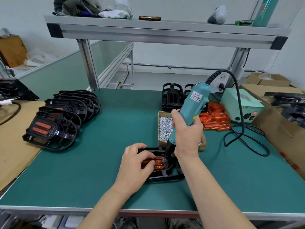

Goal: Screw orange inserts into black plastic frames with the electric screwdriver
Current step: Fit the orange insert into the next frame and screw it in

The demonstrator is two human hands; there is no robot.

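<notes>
desk (99, 171): green mat
stack (62, 116): finished frames leaning in a row, 9 o'clock
screwdriver (189, 109): teal, leaning towards 1 o'clock
frame (166, 176): black, flat on desk, centre towards 6 o'clock
right hand (186, 136): wrapped round screwdriver
left hand (135, 166): fingers curled, holding insert (159, 164)
insert: orange, lying in frame, bit at its 2 o'clock end

Bright, even light falls from above across the green worktop (99, 162), and shadows stay soft and short, as under the black frame (166, 176) and beside the right hand (186, 136). The wide lens bows the shelf (165, 33) and the worktop edges. Detail is slightly soft overall, and blurrier in the corners.
</notes>
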